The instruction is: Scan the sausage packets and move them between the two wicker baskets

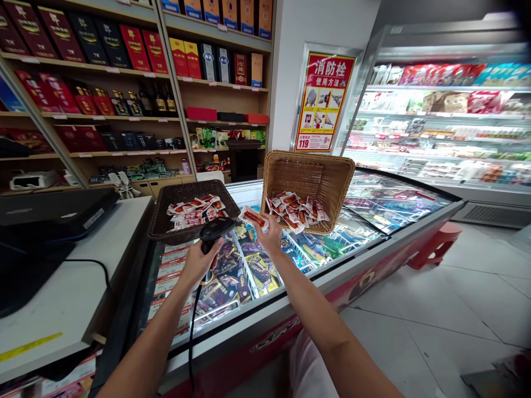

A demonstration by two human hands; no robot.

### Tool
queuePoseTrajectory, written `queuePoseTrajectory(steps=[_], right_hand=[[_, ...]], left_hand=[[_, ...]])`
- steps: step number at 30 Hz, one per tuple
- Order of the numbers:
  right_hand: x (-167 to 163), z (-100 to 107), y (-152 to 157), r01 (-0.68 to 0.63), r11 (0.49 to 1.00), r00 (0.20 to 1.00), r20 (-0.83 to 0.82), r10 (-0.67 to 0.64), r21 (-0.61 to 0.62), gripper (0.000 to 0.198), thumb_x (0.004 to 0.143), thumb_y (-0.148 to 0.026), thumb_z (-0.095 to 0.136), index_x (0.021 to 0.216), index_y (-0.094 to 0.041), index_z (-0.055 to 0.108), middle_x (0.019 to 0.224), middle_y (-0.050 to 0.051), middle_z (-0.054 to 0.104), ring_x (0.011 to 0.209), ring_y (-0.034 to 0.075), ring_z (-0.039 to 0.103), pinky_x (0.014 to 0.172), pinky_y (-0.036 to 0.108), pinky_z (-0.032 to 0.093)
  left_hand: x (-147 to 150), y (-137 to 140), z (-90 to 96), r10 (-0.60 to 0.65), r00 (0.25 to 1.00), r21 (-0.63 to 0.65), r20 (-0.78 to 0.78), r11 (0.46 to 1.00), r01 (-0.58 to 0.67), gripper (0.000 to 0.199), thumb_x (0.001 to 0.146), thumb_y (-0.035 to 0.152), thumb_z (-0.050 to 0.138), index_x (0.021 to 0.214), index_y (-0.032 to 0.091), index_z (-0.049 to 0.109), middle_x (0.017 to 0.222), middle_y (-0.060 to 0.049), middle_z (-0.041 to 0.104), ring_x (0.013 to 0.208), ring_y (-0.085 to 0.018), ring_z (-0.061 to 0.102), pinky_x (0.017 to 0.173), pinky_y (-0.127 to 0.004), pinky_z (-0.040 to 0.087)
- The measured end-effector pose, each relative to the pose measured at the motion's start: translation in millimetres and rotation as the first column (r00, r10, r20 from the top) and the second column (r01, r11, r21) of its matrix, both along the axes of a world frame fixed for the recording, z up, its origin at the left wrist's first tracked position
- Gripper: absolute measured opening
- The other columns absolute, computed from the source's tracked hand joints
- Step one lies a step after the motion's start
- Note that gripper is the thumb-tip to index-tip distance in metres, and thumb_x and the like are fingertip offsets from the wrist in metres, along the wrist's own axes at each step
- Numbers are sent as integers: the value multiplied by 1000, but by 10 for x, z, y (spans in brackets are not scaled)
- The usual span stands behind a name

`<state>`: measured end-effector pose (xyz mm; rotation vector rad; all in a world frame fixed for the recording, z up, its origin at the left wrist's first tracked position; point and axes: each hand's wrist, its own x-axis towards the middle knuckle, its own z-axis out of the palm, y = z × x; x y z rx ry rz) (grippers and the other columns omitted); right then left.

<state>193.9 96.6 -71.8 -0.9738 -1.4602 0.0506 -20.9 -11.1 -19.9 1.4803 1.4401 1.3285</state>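
My left hand (202, 261) is closed round the grip of a black barcode scanner (216, 228), whose cable hangs down in front of the freezer. In my right hand (269, 235) is a wrapped sausage (254, 217), pinched by its near end. The scanner's head points toward it, a small gap apart. Behind the scanner, a dark brown wicker basket (166, 200) holds several similar packs. To the right of my right hand, a tan wicker basket (309, 171) stands tilted with its opening toward me, more wrapped sausages lying in its lower part.
Under both baskets is a glass-topped chest freezer (365, 243) full of packaged goods. A white counter (53, 293) with a black device (53, 213) stands at left. Beyond are shelves of boxes (124, 94) and a lit open fridge (448, 121). A red stool (435, 243) is at right.
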Motion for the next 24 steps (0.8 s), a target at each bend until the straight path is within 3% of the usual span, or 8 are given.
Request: queuePoseTrajectory(steps=[10, 17, 21, 24], right_hand=[[12, -24, 36, 13, 999, 1000, -11, -13, 49, 33, 96, -48, 61, 114, -20, 62, 106, 12, 72, 97, 25, 70, 86, 39, 59], [2, 4, 27, 37, 999, 998, -59, -38, -16, 32, 94, -47, 62, 112, -21, 63, 104, 11, 72, 97, 25, 70, 88, 38, 58], [41, 4, 34, 146, 981, 960, -222, -172, -129, 40, 97, -49, 56, 121, -17, 60, 118, 18, 69, 111, 29, 67, 98, 45, 54], [153, 31, 145, 282, 940, 886, -325, -332, -192, 44, 103, -49, 42, 130, -17, 55, 121, 19, 68, 111, 30, 67, 96, 46, 54]], left_hand=[[-14, -26, 36, -66, 998, -15, 16, 998, 66, 48, 79, 56, 76, 56, 20, 53, 47, 0, 52, 40, -13, 49, 43, -25, 38], [24, -3, 63, 21, 990, -27, 137, 999, -17, 54, 74, 66, 78, 62, 20, 52, 50, 2, 53, 38, -11, 48, 40, -24, 37], [22, 2, 122, 130, 954, -30, 268, 991, -127, 56, 67, 68, 82, 73, 20, 55, 54, 3, 55, 37, -10, 47, 37, -23, 34], [-2, -2, 199, 218, 898, -23, 381, 974, -227, 58, 62, 68, 85, 78, 20, 55, 55, 5, 55, 38, -10, 46, 36, -22, 34]])
